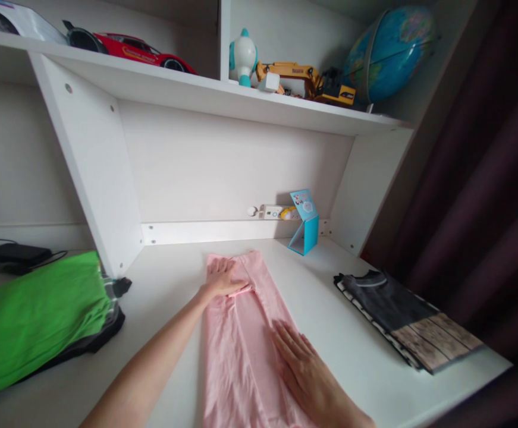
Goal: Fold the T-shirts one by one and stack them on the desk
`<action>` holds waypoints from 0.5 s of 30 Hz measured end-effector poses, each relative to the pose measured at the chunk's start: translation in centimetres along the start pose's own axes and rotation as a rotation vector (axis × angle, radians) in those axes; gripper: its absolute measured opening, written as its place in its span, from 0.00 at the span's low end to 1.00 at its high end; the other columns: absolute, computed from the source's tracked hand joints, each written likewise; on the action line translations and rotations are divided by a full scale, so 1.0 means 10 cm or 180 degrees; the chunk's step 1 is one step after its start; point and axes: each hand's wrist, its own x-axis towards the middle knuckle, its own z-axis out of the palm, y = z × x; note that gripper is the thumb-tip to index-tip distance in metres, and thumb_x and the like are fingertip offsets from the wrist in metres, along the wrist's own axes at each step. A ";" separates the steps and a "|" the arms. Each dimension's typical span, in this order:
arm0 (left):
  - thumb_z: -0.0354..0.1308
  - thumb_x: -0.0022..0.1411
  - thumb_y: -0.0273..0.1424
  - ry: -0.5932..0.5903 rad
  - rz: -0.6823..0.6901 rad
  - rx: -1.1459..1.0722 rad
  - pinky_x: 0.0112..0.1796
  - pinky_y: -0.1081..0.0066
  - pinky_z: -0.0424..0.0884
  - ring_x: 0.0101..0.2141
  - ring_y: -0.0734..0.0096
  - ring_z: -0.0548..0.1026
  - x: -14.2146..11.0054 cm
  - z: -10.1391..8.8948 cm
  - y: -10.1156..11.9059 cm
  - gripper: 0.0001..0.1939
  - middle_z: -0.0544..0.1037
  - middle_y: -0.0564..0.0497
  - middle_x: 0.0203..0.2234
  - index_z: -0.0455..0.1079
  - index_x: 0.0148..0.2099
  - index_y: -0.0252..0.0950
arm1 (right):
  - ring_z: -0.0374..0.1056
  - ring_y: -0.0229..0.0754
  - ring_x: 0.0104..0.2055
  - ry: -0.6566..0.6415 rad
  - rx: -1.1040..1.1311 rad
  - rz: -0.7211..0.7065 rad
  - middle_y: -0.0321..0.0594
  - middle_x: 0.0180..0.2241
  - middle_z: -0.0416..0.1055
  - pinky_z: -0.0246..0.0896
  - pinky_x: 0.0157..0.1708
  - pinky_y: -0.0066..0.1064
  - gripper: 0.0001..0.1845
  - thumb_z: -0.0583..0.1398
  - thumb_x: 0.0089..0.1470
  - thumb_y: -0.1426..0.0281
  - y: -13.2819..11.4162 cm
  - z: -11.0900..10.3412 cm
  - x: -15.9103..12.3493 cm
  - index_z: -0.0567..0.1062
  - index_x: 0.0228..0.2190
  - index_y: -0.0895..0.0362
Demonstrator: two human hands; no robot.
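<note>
A pink garment (pixel 259 345), its sides folded inward into a long strip, lies lengthwise on the white desk and runs out of the bottom of the view. Near its far end my left hand (pixel 220 280) rests on the cloth, fingers spread and thumb pointing right, beside a small raised fold. My right hand (pixel 301 365) lies flat along the garment's right edge with its fingers stretched forward. Neither hand grips anything. Which kind of garment it is cannot be made out for certain.
Green and black clothes (pixel 40 315) are piled at the left. A folded dark grey and tan shirt (pixel 401 321) lies at the right. Behind stand a blue desk calendar (pixel 305 223) and a power strip (pixel 272 212). Overhead, a shelf (pixel 187 89) holds toy vehicles and a globe (pixel 392 53).
</note>
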 end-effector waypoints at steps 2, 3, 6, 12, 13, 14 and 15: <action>0.41 0.45 0.64 0.0028 0.0006 -0.0004 0.54 0.51 0.40 0.59 0.45 0.43 0.00 -0.03 -0.02 0.49 0.48 0.42 0.61 0.45 0.63 0.39 | 0.31 0.42 0.62 -0.0040 -0.0013 0.0029 0.39 0.61 0.34 0.36 0.59 0.42 0.29 0.38 0.59 0.61 -0.03 0.01 0.01 0.46 0.59 0.58; 0.41 0.45 0.63 0.0033 0.0025 -0.0012 0.54 0.52 0.41 0.59 0.46 0.43 0.00 -0.04 -0.03 0.49 0.48 0.42 0.61 0.45 0.63 0.39 | 0.31 0.42 0.62 -0.0092 -0.0016 0.0049 0.39 0.61 0.34 0.35 0.59 0.42 0.29 0.39 0.59 0.61 -0.05 0.01 0.01 0.46 0.59 0.58; 0.42 0.48 0.61 0.0001 0.0060 -0.0016 0.54 0.51 0.41 0.59 0.47 0.42 -0.06 -0.08 -0.01 0.47 0.49 0.41 0.60 0.46 0.62 0.38 | 0.29 0.43 0.62 -0.0227 -0.0015 0.0119 0.39 0.61 0.33 0.34 0.59 0.42 0.29 0.39 0.59 0.62 -0.13 -0.04 -0.01 0.45 0.59 0.59; 0.41 0.56 0.53 -0.0406 0.0509 0.0027 0.50 0.48 0.51 0.57 0.47 0.51 -0.59 -0.34 0.37 0.34 0.55 0.39 0.58 0.55 0.58 0.38 | 0.30 0.43 0.62 -0.0248 0.0005 0.0118 0.39 0.61 0.34 0.34 0.59 0.43 0.29 0.40 0.59 0.62 -0.16 -0.06 -0.03 0.46 0.59 0.60; 0.42 0.54 0.54 -0.0513 0.0688 0.0032 0.49 0.49 0.55 0.56 0.46 0.55 -0.75 -0.39 0.45 0.35 0.57 0.38 0.57 0.56 0.58 0.38 | 0.30 0.43 0.62 -0.0217 0.0011 0.0107 0.39 0.61 0.34 0.34 0.59 0.43 0.29 0.40 0.59 0.62 -0.15 -0.04 -0.02 0.46 0.59 0.60; 0.44 0.53 0.55 -0.0627 0.0822 0.0025 0.47 0.51 0.58 0.54 0.45 0.58 -0.91 -0.42 0.52 0.36 0.58 0.37 0.56 0.58 0.56 0.38 | 0.31 0.43 0.62 -0.0168 0.0025 0.0085 0.40 0.61 0.35 0.35 0.59 0.43 0.29 0.41 0.58 0.62 -0.14 -0.03 -0.02 0.46 0.59 0.60; 0.45 0.51 0.56 -0.0710 0.0918 -0.0007 0.46 0.53 0.61 0.51 0.46 0.62 -1.09 -0.42 0.57 0.36 0.61 0.37 0.54 0.61 0.55 0.38 | 0.31 0.44 0.62 -0.0094 0.0050 0.0050 0.40 0.61 0.36 0.35 0.59 0.43 0.29 0.41 0.58 0.62 -0.13 -0.01 -0.02 0.47 0.59 0.59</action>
